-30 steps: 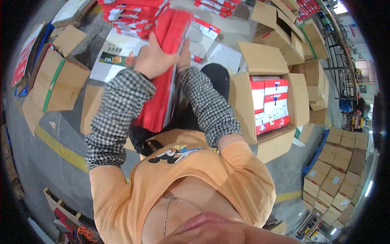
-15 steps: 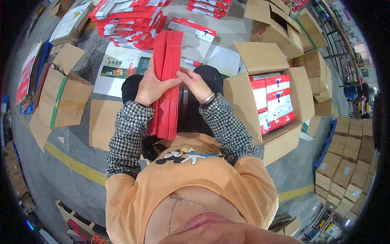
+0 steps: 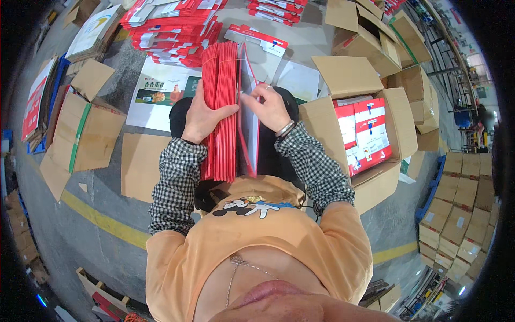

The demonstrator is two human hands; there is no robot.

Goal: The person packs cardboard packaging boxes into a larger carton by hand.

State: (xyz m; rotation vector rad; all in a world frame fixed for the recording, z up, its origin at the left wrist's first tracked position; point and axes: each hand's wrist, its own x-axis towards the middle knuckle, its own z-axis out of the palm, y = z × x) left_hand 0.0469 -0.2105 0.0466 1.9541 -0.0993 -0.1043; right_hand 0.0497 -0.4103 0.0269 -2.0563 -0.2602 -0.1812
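Observation:
A thick bundle of flat-folded red cartons [image 3: 219,147] stands on edge across my lap, its red edges facing up. My left hand [image 3: 203,119] is wrapped round it, with the thumb lying over the top edges. At the right side of the bundle one flat carton [image 3: 250,142] leans away, its pale face showing. My right hand [image 3: 271,109] has its bent fingers closed on the edge of that carton. A dark gap shows between it and the rest of the bundle.
To my right an open cardboard box [image 3: 399,126] holds flat red and white cartons [image 3: 370,134]. Tall piles of red and white cartons [image 3: 171,32] stand ahead. A box with green tape [image 3: 96,134] is at left. Stacked brown boxes [image 3: 456,209] sit on a pallet at far right.
One carton has tilted away from the right side of the bundle. My right hand has moved slightly right with its edge, while my left hand still holds the bundle.

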